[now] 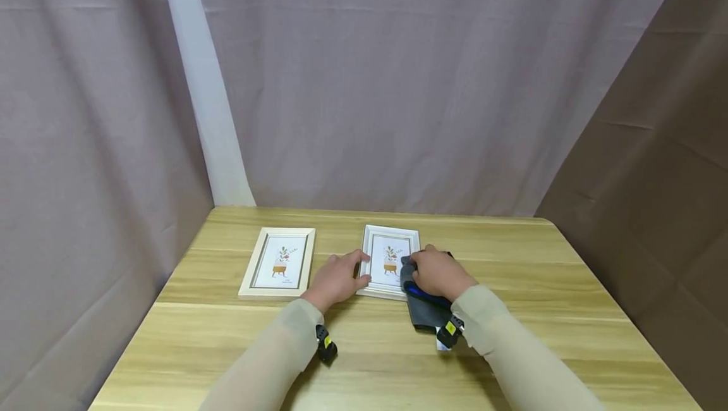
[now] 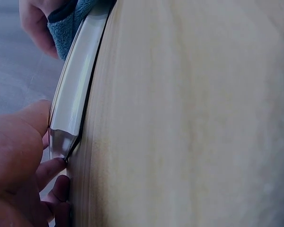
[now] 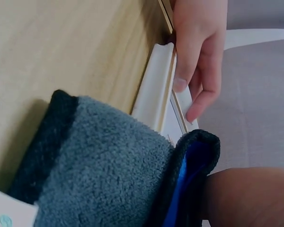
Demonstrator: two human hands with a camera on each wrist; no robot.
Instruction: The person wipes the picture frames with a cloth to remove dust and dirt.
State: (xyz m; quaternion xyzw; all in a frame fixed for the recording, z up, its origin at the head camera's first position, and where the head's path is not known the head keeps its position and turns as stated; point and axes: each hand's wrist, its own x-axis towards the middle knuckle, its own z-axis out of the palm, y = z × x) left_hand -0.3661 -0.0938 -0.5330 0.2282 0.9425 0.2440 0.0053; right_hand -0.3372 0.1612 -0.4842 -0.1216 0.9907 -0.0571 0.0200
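A white picture frame (image 1: 390, 232) with a potted-plant print lies flat on the table. At its left side my left hand (image 1: 337, 277) holds it by the edge, thumb near the front corner and a finger farther back; in the left wrist view more fingers (image 2: 52, 172) curl beside that corner. My right hand (image 1: 440, 272) grips a folded grey cloth (image 3: 109, 161) over the frame's right side. Dark trim, a blue inner face and a white label (image 3: 12, 210) show on the cloth. Part of it hangs toward the front, over the table.
To the left lies a second picture frame (image 1: 277, 294), cream-coloured, with a similar plant print. The wooden table (image 1: 364, 360) ends at a grey curtain (image 1: 364, 114) behind, and a brown curtain (image 1: 654, 208) hangs on the right.
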